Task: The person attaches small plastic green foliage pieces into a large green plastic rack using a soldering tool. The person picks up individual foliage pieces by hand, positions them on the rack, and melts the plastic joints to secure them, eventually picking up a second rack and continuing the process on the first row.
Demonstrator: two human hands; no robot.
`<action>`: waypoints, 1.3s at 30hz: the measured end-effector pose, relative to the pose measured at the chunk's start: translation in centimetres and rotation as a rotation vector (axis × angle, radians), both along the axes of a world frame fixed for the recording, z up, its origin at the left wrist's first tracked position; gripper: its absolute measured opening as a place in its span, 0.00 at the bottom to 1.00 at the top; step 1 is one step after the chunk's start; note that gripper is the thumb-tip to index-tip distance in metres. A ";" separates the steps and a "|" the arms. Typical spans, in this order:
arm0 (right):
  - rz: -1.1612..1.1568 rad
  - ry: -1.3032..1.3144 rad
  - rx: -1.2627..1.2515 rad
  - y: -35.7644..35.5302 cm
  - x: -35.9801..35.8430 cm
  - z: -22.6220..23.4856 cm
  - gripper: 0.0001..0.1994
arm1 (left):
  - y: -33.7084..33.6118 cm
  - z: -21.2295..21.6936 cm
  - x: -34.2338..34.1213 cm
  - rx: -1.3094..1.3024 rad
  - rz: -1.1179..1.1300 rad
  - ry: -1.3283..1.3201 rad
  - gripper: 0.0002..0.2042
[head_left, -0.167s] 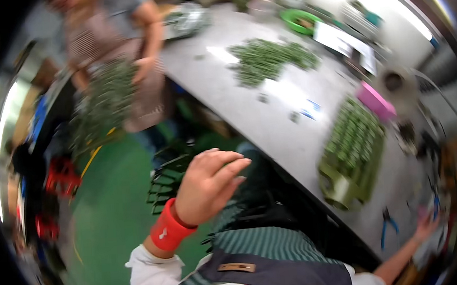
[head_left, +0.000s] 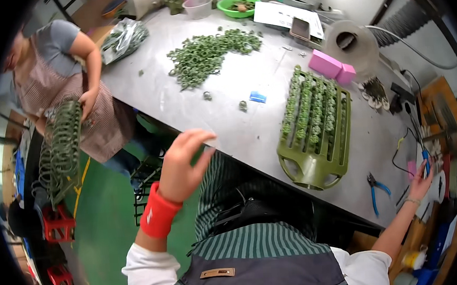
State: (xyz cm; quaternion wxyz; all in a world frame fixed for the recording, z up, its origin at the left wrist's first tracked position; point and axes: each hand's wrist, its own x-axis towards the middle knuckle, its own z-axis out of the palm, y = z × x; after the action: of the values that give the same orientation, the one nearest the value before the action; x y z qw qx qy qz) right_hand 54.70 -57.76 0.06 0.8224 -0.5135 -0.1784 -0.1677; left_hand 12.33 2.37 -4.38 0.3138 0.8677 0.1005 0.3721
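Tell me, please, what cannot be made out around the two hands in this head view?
- Right hand: at the dark rim, stretched by the lens; whether it touches the clutter there is unclear.
- Left hand: empty, fingers spread over the table edge.
- Green rack: its rows of green pieces are too small to tell apart.

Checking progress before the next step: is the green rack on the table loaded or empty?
Loaded: the green rack lies flat on the table, its rows filled with green rings.
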 end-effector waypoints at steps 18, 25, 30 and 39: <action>-0.134 0.344 0.338 5.0 -11.6 -5.6 0.14 | 5.8 -8.3 14.0 -0.409 -0.012 0.581 0.12; -0.306 0.403 0.101 9.1 -16.5 -2.9 0.12 | -1.3 -0.7 15.6 -0.528 -0.265 0.259 0.10; -0.313 0.454 -0.090 14.3 -19.3 -3.1 0.10 | -8.5 1.4 16.6 -0.210 -0.481 0.341 0.12; -0.243 0.465 -0.232 17.3 -20.8 -3.6 0.10 | -11.6 -2.1 18.8 0.214 -0.412 0.212 0.11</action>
State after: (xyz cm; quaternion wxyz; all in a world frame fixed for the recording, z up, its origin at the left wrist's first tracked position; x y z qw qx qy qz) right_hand 33.90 -40.45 -3.54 0.7510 -0.6463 0.0598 -0.1213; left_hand 31.09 -9.22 -6.49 0.2770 0.9324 -0.0858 0.2157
